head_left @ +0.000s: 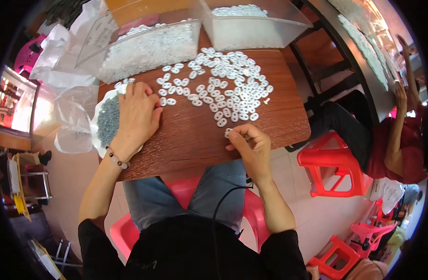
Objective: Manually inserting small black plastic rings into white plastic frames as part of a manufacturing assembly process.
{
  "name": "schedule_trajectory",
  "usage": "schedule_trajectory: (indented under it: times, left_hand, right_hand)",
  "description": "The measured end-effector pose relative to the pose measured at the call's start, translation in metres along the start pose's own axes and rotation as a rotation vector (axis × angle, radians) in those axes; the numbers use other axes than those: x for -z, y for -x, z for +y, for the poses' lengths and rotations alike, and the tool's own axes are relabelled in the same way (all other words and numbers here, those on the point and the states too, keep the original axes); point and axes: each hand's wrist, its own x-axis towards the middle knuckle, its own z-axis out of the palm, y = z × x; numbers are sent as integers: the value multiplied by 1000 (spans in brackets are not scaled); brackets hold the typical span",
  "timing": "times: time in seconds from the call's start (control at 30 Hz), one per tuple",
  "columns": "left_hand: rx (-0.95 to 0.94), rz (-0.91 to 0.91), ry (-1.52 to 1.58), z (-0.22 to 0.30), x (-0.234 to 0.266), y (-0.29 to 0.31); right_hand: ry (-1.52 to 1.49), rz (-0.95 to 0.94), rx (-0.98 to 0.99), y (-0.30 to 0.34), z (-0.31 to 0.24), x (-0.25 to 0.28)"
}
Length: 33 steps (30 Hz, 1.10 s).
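My left hand (138, 114) lies palm down over the right side of a white plate (95, 122) heaped with small grey pieces (108, 119), perhaps screws. Its fingers are bent and slightly apart; the tips are partly hidden, and nothing shows in them. Near the table's front edge, my right hand (255, 147) pinches a small white oval piece (228, 133) between thumb and forefinger. Just beyond it, many similar white two-hole oval pieces (235, 88) are spread across the brown table (186, 135), some in a looser group nearer my left hand.
Two clear bins (151, 53) (251, 35) of white pieces stand along the far edge. Crumpled clear plastic bags (67, 70) hang at the left. A red stool (335, 163) and a seated person (393, 154) are at the right, beside another table (358, 60) with pale pieces.
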Motion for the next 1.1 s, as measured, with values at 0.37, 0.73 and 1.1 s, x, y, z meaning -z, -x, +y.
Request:
schedule_trajectory:
  times: [0.37,0.73,1.1]
  left_hand:
    - [-46,83,-34,15,-10,-5]
    - [209,76,794,62,8,23]
    - [414,-76,1231,86,-6,48]
  right_hand:
    - [-38,-15,-19,-2,7,3]
    - [22,-30,6,3,5,-1]
    - [48,-40,9,2,0,1]
